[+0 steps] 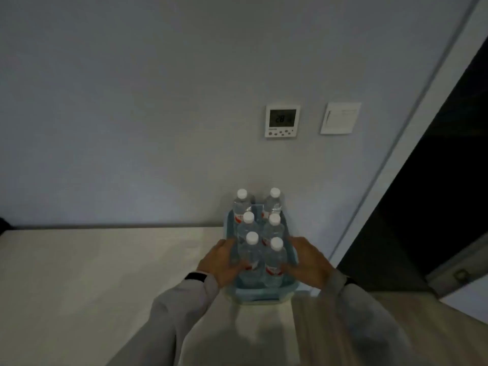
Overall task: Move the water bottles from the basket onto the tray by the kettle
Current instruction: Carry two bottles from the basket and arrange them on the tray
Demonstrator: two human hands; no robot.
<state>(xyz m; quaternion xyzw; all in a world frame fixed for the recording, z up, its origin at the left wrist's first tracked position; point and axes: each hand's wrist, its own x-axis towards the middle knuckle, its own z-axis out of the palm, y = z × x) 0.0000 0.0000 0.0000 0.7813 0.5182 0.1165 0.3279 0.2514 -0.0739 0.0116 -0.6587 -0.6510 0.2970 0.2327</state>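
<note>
A light blue basket [261,295] holds several clear water bottles [251,256] with white caps and red labels, standing upright in two rows. My left hand [220,262] grips the basket's left side, fingers curled in against the nearest bottle. Gripping the right side is my right hand [310,262], fingers toward the nearest right bottle [275,262]. The basket is at the right end of a pale tabletop [105,273]; whether it rests there or is lifted I cannot tell. No tray or kettle is in view.
A grey wall stands behind the table, with a thermostat [282,121] and a light switch [340,118] on it. To the right is a white door frame [412,143] with a dark opening. The room is dim.
</note>
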